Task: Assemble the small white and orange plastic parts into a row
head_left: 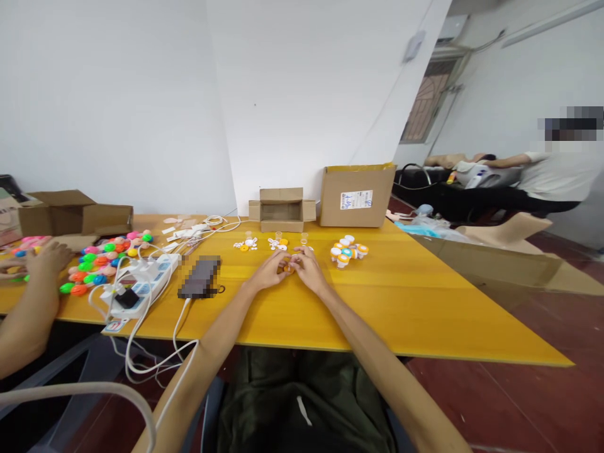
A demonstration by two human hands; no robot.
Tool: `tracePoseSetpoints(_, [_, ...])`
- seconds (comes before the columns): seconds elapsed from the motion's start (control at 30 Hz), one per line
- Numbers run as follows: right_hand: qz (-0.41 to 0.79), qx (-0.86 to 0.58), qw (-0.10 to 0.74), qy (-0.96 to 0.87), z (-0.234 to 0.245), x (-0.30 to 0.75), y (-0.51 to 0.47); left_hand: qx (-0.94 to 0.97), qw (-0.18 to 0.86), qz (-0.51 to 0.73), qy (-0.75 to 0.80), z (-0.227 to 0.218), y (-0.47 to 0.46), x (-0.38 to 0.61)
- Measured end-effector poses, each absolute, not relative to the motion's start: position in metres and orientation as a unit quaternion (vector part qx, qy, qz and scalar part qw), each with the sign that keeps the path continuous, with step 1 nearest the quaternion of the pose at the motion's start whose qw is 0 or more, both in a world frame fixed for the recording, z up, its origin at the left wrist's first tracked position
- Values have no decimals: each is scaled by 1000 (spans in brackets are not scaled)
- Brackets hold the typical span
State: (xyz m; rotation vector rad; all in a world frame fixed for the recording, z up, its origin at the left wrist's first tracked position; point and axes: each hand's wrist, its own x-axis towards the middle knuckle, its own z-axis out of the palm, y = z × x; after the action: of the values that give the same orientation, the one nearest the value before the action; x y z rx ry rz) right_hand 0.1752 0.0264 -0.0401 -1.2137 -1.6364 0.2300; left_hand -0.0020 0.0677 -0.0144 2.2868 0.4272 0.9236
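My left hand [272, 271] and my right hand [306, 269] meet over the table, fingertips pinched together around a small orange round piece [288, 268]. Its exact kind is too small to make out, and the fingers partly cover it. Just beyond the hands lie small loose white parts [274, 243], some touching orange rings [244, 248], with small clear cups [248, 236] behind them. To the right of my right hand is a cluster of small round items [348, 251] with white, orange and teal tops.
An open small carton [282, 211] and a larger box [356, 198] stand against the wall. On the left are a phone [202, 277], a power strip [146, 286] with cables and colourful balls [106, 258]. A co-worker's hands [44, 264] are at far left; another person sits at far right.
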Motion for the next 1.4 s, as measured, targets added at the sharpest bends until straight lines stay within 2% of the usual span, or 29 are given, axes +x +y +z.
tracePoseSetpoints(0.3, [56,-550,494,-671,-48,178,29,902,219,323,186,-14,75,-12])
tracePoseSetpoints(0.5, [34,-548,479,-685,-53,180,31,905,195,312,211,-11,72,-10])
tracePoseSetpoints(1.4, [19,-528,483,-699,-50,179,30,888,214,317,256,-2,65,-7])
